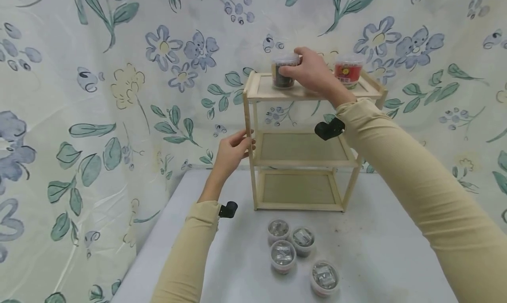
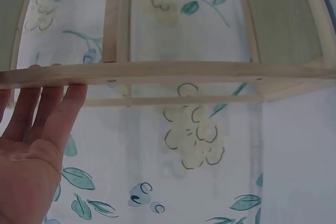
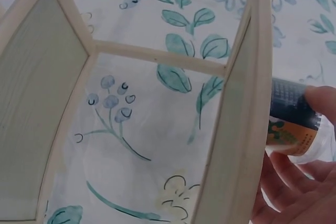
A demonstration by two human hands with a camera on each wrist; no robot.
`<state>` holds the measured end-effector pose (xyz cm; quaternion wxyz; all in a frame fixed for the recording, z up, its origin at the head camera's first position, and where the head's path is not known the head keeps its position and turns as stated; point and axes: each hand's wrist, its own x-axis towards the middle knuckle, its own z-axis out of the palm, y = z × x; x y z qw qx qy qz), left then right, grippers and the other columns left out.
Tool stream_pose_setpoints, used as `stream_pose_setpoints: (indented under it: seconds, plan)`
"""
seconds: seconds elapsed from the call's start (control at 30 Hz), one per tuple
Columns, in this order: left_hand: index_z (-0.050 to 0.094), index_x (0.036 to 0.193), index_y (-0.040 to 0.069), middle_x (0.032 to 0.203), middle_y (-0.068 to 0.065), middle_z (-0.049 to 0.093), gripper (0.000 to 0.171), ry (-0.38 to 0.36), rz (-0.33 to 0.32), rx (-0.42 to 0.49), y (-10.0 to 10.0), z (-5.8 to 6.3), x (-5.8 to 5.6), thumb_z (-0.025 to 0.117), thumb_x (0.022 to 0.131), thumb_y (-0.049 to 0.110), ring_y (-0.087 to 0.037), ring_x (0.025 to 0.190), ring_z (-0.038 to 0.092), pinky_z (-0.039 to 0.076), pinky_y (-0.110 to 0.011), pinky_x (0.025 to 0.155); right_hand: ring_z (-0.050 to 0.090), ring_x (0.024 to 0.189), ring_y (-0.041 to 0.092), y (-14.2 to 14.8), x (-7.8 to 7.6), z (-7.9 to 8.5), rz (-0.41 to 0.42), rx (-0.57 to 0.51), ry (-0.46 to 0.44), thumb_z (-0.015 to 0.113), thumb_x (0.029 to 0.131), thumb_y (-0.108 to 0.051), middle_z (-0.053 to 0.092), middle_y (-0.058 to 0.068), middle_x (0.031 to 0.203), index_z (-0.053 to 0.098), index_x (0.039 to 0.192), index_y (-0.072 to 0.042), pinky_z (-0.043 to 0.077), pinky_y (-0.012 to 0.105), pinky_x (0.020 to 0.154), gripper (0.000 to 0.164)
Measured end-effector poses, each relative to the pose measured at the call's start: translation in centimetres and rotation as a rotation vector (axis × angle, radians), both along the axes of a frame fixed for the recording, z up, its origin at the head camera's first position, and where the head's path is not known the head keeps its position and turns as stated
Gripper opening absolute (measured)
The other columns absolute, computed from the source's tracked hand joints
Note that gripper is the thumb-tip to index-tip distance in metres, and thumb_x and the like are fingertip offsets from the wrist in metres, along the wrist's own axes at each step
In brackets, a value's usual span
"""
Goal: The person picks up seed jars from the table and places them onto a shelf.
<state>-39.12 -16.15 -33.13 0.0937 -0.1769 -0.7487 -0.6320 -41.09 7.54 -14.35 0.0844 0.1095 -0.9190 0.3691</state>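
gripping the dark-labelled jar (image 1: 282, 81) in the right hand (image 1: 314, 72), with long axis upright, with the top shelf (image 1: 263, 86) just under that grip, the red-labelled jar (image 1: 347, 71) to its right; farther, below-left, holding the wooden rack (image 1: 299, 206) with the left hand (image 1: 231, 152).

Shelf (image 1: 305, 163): wood, smooth (matt-looking) | jar (image 3: 294, 121): clear plastic, glossy
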Motion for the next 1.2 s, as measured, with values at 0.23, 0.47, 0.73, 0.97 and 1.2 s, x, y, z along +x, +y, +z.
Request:
stream_pose_setpoints:
  seconds: [0.23, 0.47, 0.73, 0.97, 1.2]
  plan:
    - [0.058, 0.137, 0.006, 0.119, -0.028, 0.064, 0.040, 0.004, 0.022, -0.018, -0.1, -0.1, 0.4, 0.053, 0.100, 0.019, -0.032, 0.104, 0.066, 0.056, -0.042, 0.091, 0.048, 0.128, 0.020, -0.6, -0.2, -0.2, 0.031, 0.016, 0.036, 0.055, 0.097, -0.038, 0.044, 0.011, 0.151, 0.018, 0.158, -0.009, 0.036, 0.034, 0.112, 0.077]
    - [0.058, 0.137, 0.004, 0.120, -0.031, 0.063, 0.041, 0.013, 0.017, 0.007, 0.0, 0.2, 0.3, 0.053, 0.100, 0.019, -0.036, 0.106, 0.065, 0.055, -0.042, 0.092, 0.047, 0.126, 0.019, -0.7, 0.0, 0.0, 0.052, -0.008, 0.056, 0.054, 0.097, -0.038, 0.044, 0.011, 0.150, 0.015, 0.159, -0.010, 0.037, 0.033, 0.110, 0.079]
    - [0.056, 0.139, 0.003, 0.122, -0.032, 0.062, 0.040, -0.021, 0.005, 0.013, 0.2, 0.8, 0.5, 0.052, 0.100, 0.014, -0.042, 0.112, 0.062, 0.053, -0.046, 0.095, 0.045, 0.132, 0.020, -0.4, 0.2, 0.3, 0.052, 0.003, 0.030, 0.056, 0.097, -0.041, 0.041, 0.011, 0.153, 0.010, 0.160, -0.012, 0.035, 0.034, 0.113, 0.083]
    - [0.053, 0.138, -0.005, 0.121, -0.036, 0.059, 0.041, -0.034, 0.007, 0.003, 0.8, 2.5, 2.7, 0.049, 0.100, 0.009, -0.047, 0.113, 0.059, 0.052, -0.047, 0.096, 0.042, 0.136, 0.025, 0.4, 0.6, 0.5, 0.023, 0.025, -0.018, 0.058, 0.094, -0.045, 0.036, 0.012, 0.156, 0.006, 0.160, -0.014, 0.035, 0.039, 0.114, 0.090]
    - [0.054, 0.138, -0.003, 0.122, -0.037, 0.059, 0.041, -0.049, 0.002, -0.002, 0.7, 2.1, 2.2, 0.050, 0.099, 0.010, -0.047, 0.114, 0.059, 0.051, -0.049, 0.097, 0.040, 0.138, 0.028, 1.7, 1.5, 0.3, -0.002, 0.050, -0.018, 0.059, 0.092, -0.048, 0.034, 0.012, 0.157, 0.007, 0.160, -0.017, 0.035, 0.042, 0.114, 0.091]
